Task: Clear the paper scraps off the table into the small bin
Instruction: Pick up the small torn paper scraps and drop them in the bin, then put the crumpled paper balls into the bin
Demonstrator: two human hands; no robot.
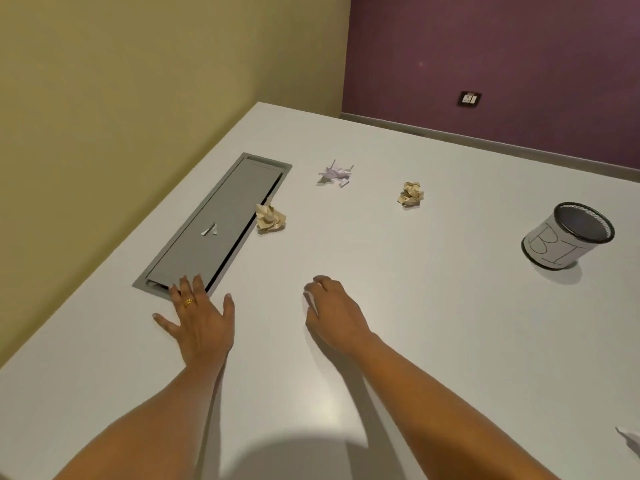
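Left hand (201,323) lies flat on the desk (433,306), fingers spread wide, fingertips on the near corner of the grey hatch (214,216). Against the hatch's right edge sits a tan scrap (270,220), ahead of both hands. Right hand (332,311) curls round a white scrap (310,301), mostly hidden. Farther out lie a lilac scrap (334,173) and a second tan scrap (411,194), with bare desk between. Far right, well apart, the small bin (568,237) stands upright.
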